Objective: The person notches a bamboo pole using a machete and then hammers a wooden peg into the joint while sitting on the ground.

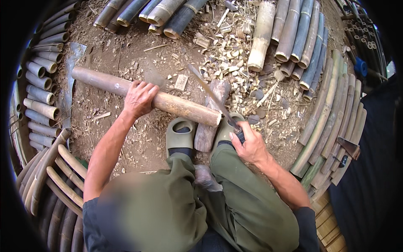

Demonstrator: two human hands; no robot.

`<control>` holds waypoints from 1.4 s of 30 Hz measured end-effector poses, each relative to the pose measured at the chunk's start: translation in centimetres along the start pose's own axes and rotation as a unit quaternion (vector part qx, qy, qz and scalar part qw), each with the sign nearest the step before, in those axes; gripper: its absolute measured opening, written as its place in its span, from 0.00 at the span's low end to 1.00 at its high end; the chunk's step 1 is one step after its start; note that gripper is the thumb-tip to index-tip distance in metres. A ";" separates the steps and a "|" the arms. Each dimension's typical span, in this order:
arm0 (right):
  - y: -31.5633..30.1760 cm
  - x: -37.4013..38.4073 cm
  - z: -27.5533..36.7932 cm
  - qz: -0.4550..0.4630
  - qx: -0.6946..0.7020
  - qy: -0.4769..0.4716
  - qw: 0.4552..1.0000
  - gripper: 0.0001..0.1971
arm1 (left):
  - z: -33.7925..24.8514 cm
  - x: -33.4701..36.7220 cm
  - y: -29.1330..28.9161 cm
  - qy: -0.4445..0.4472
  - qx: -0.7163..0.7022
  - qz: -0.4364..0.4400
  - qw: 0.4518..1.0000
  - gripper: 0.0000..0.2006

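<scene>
My left hand (140,100) is wrapped round the middle of a thick bamboo pole (184,106), which slants across in front of me. Near its right end the pole lies over a short wooden log (205,137) between my feet. That cut end looks pale and trimmed. In my right hand (251,146) is the dark handle of a long-bladed knife (213,96). Its blade points up and to the left, passing just beside the pole's cut end. Whether blade and pole touch, I cannot tell.
Wood chips (228,56) litter the ground ahead. Bamboo poles are stacked far left (161,12), far right (289,33) and along the left side (40,94). Split bamboo (329,117) lies at right, with a broad-bladed chopper (348,148) on it. My clogs (180,135) flank the log.
</scene>
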State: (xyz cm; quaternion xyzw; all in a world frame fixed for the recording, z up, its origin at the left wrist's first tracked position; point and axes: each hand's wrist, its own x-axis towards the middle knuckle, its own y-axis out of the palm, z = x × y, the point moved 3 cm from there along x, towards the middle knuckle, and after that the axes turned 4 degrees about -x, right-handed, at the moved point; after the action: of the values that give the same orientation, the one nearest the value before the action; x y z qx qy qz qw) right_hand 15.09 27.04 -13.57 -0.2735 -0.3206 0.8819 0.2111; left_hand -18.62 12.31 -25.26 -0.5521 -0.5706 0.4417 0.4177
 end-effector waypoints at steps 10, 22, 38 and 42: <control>0.4 0.2 -1.4 0.052 -0.017 0.055 0.997 0.16 | -0.4 -0.3 0.3 0.022 0.045 -0.095 0.994 0.16; 1.5 0.1 -5.8 0.116 -0.069 0.116 0.984 0.16 | -1.0 0.7 -1.5 -0.038 0.031 0.110 0.993 0.38; 0.6 1.8 -2.4 0.048 -0.066 -0.006 0.997 0.15 | 2.3 2.5 -0.4 -0.065 0.013 0.250 0.966 0.22; 0.1 -0.2 0.6 -0.125 0.035 -0.129 0.983 0.14 | 0.3 1.5 -0.6 -0.050 0.011 0.163 0.985 0.21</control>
State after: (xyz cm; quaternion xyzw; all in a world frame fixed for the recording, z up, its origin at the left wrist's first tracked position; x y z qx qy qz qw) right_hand 14.81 26.58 -13.23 -0.1074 -0.3458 0.8872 0.2860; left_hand -19.17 13.84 -24.76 -0.6104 -0.4878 0.5373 0.3174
